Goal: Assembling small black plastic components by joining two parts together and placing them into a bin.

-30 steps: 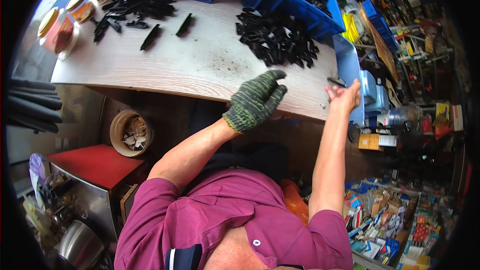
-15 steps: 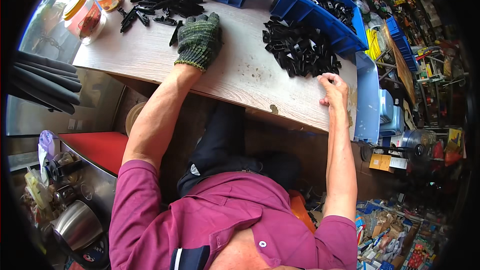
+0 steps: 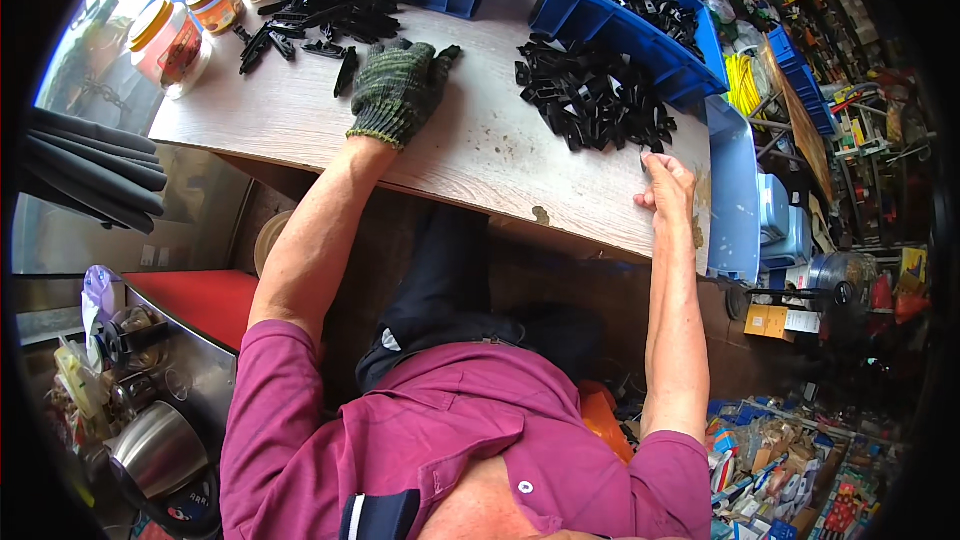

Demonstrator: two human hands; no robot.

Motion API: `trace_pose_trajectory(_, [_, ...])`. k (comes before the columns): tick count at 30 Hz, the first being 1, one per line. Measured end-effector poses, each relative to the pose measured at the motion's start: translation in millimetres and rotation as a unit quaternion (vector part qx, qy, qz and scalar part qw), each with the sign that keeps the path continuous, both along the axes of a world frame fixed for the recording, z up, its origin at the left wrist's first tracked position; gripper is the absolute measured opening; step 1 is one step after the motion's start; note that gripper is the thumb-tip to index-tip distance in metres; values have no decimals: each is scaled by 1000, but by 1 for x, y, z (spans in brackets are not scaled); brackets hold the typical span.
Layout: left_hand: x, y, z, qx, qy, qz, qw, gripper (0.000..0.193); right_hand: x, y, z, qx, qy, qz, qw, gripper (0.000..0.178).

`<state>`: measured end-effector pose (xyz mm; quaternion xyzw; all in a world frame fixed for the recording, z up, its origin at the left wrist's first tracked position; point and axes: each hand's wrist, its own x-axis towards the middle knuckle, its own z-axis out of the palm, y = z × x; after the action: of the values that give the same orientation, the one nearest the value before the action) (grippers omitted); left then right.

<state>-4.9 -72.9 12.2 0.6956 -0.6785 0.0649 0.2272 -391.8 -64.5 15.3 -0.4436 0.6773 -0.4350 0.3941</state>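
Observation:
My left hand, in a green-and-black knitted glove, rests palm down on the pale wood-grain table with its fingers curled. A dark tip shows at its right side; whether it is a held piece or the glove's thumb, I cannot tell. One loose black piece lies just left of the glove, near a heap of long black plastic pieces. My bare right hand is pinched at the near edge of a pile of short black plastic pieces. What its fingertips hold is too small to name.
Blue crates with black parts stand behind both piles. Lidded jars stand at the table's left end. A light-blue bin is beyond the right edge. A steel kettle sits lower left, and cluttered goods fill the right side.
The gloved left hand has turned slightly, and a dark tip now shows at its right side. My right hand stays pinched and sits slightly lower, by the short pieces.

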Motion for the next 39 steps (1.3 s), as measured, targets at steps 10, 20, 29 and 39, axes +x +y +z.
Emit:
trace_pose_trajectory(10, [-99, 61, -37, -169, 466, -220, 840, 36, 45, 42, 0, 4, -203, 104, 974, 16])
trace_pose_trajectory(20, [-140, 70, -31, -10, 428, -308, 850, 29, 78, 59, -8, -36, -231, 179, 956, 20])
trace_pose_trajectory(29, [-138, 53, -32, 67, 578, -189, 791, 28, 97, 62, -1, -42, -158, 172, 971, 33])
trace_pose_trajectory(39, [-98, 40, -7, -164, 239, -133, 948, 34, 107, 62, -10, -109, -98, 147, 978, 36])
